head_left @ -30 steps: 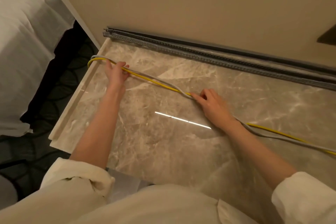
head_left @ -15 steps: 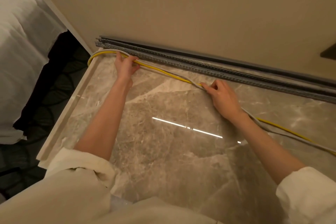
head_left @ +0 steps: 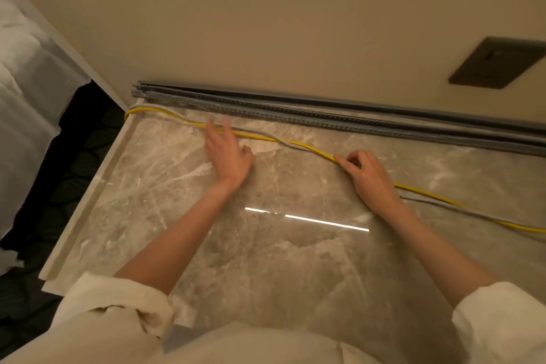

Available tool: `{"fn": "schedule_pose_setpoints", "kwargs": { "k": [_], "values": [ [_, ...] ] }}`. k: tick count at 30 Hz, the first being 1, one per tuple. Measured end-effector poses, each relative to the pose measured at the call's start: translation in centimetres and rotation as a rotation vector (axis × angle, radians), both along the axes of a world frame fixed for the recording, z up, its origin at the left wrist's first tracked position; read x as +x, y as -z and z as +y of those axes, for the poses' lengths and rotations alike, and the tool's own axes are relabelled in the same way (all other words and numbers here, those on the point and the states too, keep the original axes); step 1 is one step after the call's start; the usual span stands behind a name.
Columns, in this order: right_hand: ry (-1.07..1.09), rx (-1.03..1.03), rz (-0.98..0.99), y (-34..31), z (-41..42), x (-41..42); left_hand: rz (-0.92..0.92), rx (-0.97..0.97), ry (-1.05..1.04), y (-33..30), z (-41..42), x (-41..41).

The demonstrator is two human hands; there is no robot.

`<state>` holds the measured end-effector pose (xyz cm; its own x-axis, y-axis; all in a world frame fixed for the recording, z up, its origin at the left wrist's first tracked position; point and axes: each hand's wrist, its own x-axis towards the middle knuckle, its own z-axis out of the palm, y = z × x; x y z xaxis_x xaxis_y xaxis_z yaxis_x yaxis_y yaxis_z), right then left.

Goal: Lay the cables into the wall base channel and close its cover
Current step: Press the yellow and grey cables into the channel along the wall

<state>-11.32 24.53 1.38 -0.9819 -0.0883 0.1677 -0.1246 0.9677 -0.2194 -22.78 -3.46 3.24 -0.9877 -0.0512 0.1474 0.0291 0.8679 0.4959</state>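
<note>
Far left: white bedding [head_left: 32,91] beside a dark patterned floor covering [head_left: 68,174]. One raised marble slab [head_left: 266,260] runs from there to the right edge, its pale rim bordering the dark floor.

Cables counted: two. One yellow cable [head_left: 257,136] and one grey cable [head_left: 283,141] lie together on the marble, bending near the slab's left corner and running diagonally rightward to the frame's right edge. The grey one crosses the yellow between the hands. Both lie on the slab, just in front of the channel, not inside it.

One wall base channel [head_left: 325,115] runs along the foot of the beige wall [head_left: 266,23], from near the slab's left corner to the right edge. It stands open, its perforated grey rail exposed; the cover cannot be told apart from the channel body.

Hands counted: two, bare, each with a cream sleeve pushed up the forearm. The left hand [head_left: 227,154] is spread wide, fingers straight and blurred, fingertips reaching the cables; it holds nothing, and whether it touches them cannot be told. The right hand [head_left: 369,177] rests on the marble farther right, its fingers curled narrow, thumb and forefinger closed around the yellow cable; whether the grey one is also in the pinch cannot be told.

Upper right on the wall: one dark rectangular plate [head_left: 496,62].
</note>
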Motion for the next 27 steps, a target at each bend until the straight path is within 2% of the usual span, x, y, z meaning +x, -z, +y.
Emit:
{"fn": "schedule_pose_setpoints", "kwargs": {
  "k": [2, 4, 7, 11, 14, 16, 21, 23, 25, 27],
  "values": [
    [0.076, -0.005, -0.003, 0.3, 2.2, 2.0, 0.072, -0.075, 0.235, 1.0, 1.9, 1.8],
    [0.149, -0.013, 0.019, 0.2, 4.5, 4.3, 0.106, -0.079, 0.376, 1.7, 3.5, 3.1],
    [0.120, 0.070, 0.049, -0.4, 7.8, 7.6, 0.165, -0.100, 0.514, 1.9, 5.6, 4.5],
    [0.333, 0.015, -0.008, -0.9, 12.5, 10.6, 0.177, -0.068, 0.624, 1.5, 8.5, 5.1],
    [0.333, 0.084, 0.035, -0.7, 15.8, 12.5, 0.188, -0.065, 0.714, 1.1, 11.0, 5.1],
    [0.322, 0.093, 0.019, -0.8, 17.9, 13.4, 0.203, -0.089, 0.746, 0.7, 12.2, 4.9],
    [0.480, -0.106, -0.070, -2.1, 21.0, 13.1, 0.193, -0.182, 0.739, 0.1, 13.6, 3.6],
    [0.440, -0.006, -0.037, -2.3, 22.4, 12.4, 0.176, -0.208, 0.729, -0.2, 14.3, 2.9],
    [0.327, 0.183, 0.020, -2.3, 23.7, 11.6, 0.145, -0.230, 0.708, -0.5, 15.0, 2.1],
    [0.281, 0.272, -0.008, -3.1, 24.6, 10.3, 0.109, -0.236, 0.676, -0.8, 16.1, 1.3]
  ]
}}
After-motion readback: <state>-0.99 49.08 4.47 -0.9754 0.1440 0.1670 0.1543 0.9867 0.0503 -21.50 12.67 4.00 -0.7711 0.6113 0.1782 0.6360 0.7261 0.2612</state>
